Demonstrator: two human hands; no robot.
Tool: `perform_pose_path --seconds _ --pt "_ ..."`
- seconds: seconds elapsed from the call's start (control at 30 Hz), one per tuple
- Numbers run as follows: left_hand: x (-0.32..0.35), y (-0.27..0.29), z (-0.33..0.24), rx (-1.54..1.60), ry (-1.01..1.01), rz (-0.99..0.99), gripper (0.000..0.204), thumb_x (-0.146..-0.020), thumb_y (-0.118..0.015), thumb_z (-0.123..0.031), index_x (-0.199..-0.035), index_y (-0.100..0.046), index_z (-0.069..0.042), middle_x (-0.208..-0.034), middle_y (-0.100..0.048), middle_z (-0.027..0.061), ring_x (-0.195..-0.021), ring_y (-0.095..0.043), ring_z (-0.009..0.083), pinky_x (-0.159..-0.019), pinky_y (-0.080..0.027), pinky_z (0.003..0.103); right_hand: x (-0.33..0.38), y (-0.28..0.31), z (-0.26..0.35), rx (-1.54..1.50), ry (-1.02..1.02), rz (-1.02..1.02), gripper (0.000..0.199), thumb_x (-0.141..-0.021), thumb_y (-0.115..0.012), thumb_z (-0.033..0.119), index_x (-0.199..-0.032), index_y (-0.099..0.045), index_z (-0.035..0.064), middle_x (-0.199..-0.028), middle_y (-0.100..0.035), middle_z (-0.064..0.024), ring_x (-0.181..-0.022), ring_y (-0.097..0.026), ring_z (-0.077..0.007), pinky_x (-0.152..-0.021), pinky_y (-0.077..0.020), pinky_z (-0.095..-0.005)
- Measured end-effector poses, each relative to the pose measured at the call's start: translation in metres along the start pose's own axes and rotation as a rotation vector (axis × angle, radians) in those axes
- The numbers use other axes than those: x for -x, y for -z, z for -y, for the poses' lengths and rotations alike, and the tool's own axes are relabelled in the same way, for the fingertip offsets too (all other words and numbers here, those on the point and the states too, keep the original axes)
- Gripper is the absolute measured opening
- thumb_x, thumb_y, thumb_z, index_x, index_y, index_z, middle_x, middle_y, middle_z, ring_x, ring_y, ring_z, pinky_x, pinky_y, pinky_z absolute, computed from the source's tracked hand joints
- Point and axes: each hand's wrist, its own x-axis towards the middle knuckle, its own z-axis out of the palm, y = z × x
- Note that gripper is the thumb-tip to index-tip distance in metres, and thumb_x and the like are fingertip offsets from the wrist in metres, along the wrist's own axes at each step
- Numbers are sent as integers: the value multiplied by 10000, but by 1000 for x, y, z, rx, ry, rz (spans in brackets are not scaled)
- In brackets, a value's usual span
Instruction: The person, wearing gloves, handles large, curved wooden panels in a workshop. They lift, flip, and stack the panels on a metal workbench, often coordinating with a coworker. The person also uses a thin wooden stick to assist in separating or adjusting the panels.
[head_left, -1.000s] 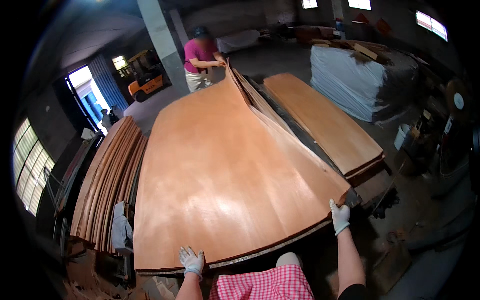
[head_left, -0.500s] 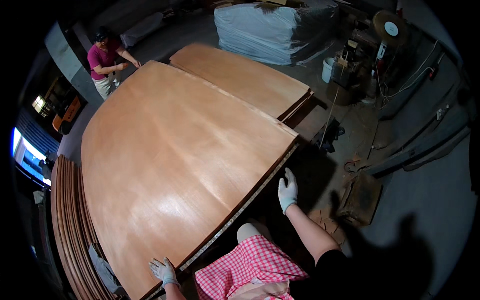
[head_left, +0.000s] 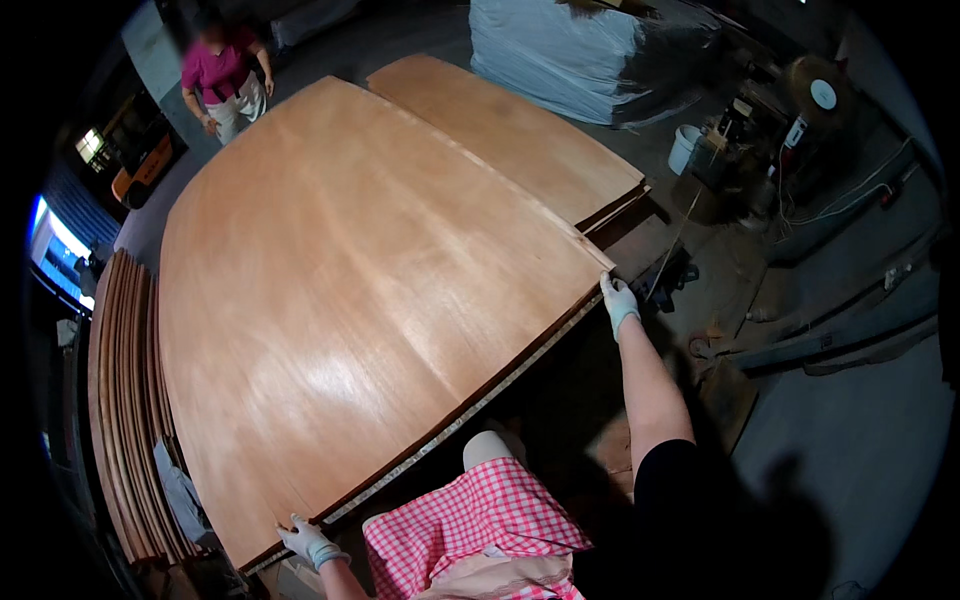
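Note:
A broad stack of reddish-brown wood sheets (head_left: 350,270) spreads before me, its top face smooth and shiny. At its near left edge my left hand (head_left: 312,543), in a white glove, pinches the rim with fingers bent over the top. My right hand (head_left: 620,303), gloved too, grips the near right corner, arm stretched out; its fingertips are partly hidden at the edge. Behind and to the right lies a second, narrower pile of wood sheets (head_left: 510,140).
A person (head_left: 222,75) in a magenta shirt stands beyond the far left side. Curved wood sheets (head_left: 125,410) stand at the left. Further back are a wrapped pallet (head_left: 555,60), a white bucket (head_left: 684,149) and a machine with a round disc (head_left: 815,88). An orange forklift (head_left: 145,170) is at far left.
My right hand has moved up and right from free air onto the sheet's corner. My left hand has slid from the top face to the edge. The other person has lowered their arms from the stack.

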Motion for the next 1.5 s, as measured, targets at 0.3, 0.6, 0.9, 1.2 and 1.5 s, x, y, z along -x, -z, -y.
perform_pose_path --seconds 0.3,0.6,0.9,1.2,1.5 --pt "-28 16 9 803 778 80 308 -846 -621 -336 -1005 -521 -92 -888 -521 72 -722 -485 189 -589 -450 290 -3 -15 -2 -56 97 69 744 -908 -522 554 -1376 -445 -20 -1402 -482 -193 -1302 -449 -327 -1066 -359 -386" --pt "-32 21 8 921 836 184 206 -855 -594 -320 -892 -481 -151 -785 -460 11 -661 -451 155 -586 -450 303 -42 -9 -5 101 114 118 684 -892 -593 477 -1312 -499 -55 -1341 -530 -222 -1246 -504 -335 -1029 -393 -376" --pt "-25 45 5 898 829 171 235 -868 -586 -288 -728 -447 -160 -586 -416 -16 -551 -436 133 -545 -448 287 25 -26 36 -502 -139 149 613 -871 -670 416 -1288 -495 1 -1102 -615 -143 -939 -614 -270 -859 -504 -394" --pt "-22 52 9 999 874 219 141 -905 -549 -285 -873 -530 -149 -716 -538 24 -616 -501 168 -566 -476 288 55 -33 50 -761 -60 23 593 -837 -708 453 -1248 -523 68 -1049 -593 -39 -836 -561 -173 -666 -536 -333" --pt "-50 40 84 826 511 330 135 -905 -564 -187 -1014 -581 -109 -849 -626 58 -701 -564 168 -572 -502 281 84 -50 14 -499 -360 603 464 -822 -670 571 -974 -580 142 -749 -546 4 -515 -436 -62 -370 -260 -166"
